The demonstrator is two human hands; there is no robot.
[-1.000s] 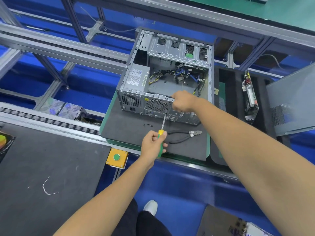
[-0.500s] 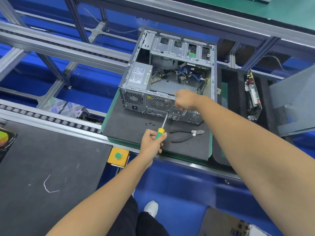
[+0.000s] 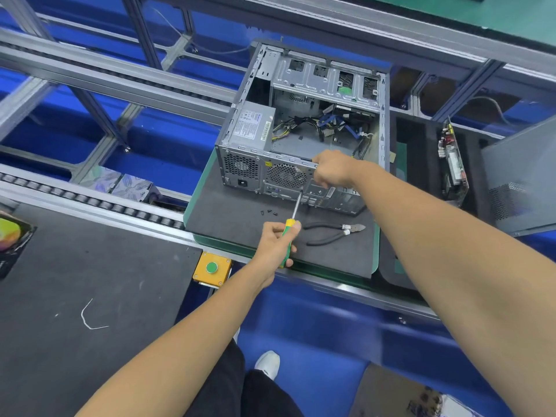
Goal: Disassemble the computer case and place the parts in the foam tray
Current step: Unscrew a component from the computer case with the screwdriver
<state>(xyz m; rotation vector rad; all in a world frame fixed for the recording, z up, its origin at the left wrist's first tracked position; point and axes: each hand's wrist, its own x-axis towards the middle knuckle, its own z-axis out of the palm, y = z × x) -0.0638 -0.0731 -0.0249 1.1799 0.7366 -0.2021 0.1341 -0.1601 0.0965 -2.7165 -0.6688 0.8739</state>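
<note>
Left hand [image 3: 278,240] wrapped tight on the green and yellow screwdriver [image 3: 289,233], tip up against the back of the computer case [image 3: 301,130].

Right hand [image 3: 332,171] curled over the top back edge of the case, holding it firm on the soft grey mat [image 3: 228,212] on the tabletop. Best to keep the thin steel shaft straight in the screw, push in, turn slow. Hard shiny metal box, open side, round fan holes. Tiny black screws [image 3: 268,211] loose nearby. Black foam tray [image 3: 421,164] just to the right.
</note>
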